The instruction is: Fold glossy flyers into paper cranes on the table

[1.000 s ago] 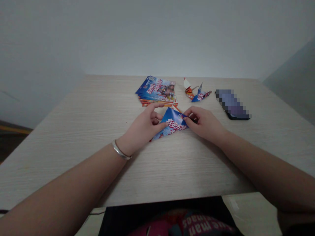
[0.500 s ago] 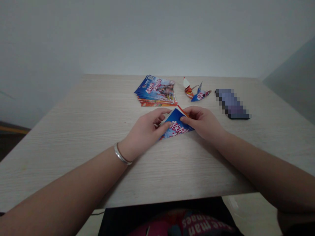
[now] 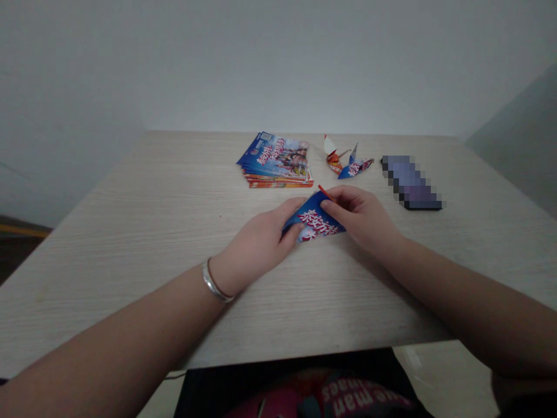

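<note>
A blue printed sheet of paper [image 3: 314, 221], folded into a triangle, lies on the wooden table [image 3: 174, 197] between my hands. My left hand [image 3: 261, 244], with a silver bangle on the wrist, pinches its left side with thumb and fingers closed. My right hand [image 3: 361, 217] grips the paper's right edge, fingers curled over it. A red corner of the paper sticks up by my right fingertips.
A stack of blue and orange printed sheets [image 3: 275, 161] lies behind my hands. Two folded paper cranes [image 3: 346, 161] stand to its right. A dark phone [image 3: 411, 183] lies further right. The table's front edge runs near my lap.
The folded paper has been turned and folded smaller, its lower left point drawn in. My left hand has closed over its left side and both hands sit closer together.
</note>
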### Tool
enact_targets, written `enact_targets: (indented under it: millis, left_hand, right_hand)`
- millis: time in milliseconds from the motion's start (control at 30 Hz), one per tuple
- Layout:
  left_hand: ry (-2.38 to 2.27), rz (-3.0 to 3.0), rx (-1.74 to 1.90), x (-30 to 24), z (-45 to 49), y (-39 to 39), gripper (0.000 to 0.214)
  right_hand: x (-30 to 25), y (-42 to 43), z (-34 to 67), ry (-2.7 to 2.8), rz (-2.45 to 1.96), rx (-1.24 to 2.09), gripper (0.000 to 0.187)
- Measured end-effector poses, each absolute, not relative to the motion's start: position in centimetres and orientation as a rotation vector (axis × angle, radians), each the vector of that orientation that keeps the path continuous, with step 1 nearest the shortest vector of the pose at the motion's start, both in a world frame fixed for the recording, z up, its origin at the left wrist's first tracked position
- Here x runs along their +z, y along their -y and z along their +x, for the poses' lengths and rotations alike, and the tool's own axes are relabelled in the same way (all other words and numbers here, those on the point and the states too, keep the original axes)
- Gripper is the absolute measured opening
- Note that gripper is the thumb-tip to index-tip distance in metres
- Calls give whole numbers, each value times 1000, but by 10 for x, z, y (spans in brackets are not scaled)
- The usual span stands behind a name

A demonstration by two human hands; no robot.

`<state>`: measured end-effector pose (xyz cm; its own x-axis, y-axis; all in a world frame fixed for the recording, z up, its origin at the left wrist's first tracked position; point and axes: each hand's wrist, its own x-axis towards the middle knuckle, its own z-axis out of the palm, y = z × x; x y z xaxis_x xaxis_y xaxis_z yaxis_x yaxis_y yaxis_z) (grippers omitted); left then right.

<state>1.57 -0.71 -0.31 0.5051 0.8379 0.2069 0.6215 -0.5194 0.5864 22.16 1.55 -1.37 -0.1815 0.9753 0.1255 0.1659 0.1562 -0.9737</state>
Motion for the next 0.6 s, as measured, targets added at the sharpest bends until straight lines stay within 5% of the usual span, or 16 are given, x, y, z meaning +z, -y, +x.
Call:
enact_targets:
  millis: [600]
  left_hand:
    - [-1279, 2372, 522, -5, 17, 11, 43]
  right_hand:
    - [-13, -13, 220, 1509, -1164, 1192, 24]
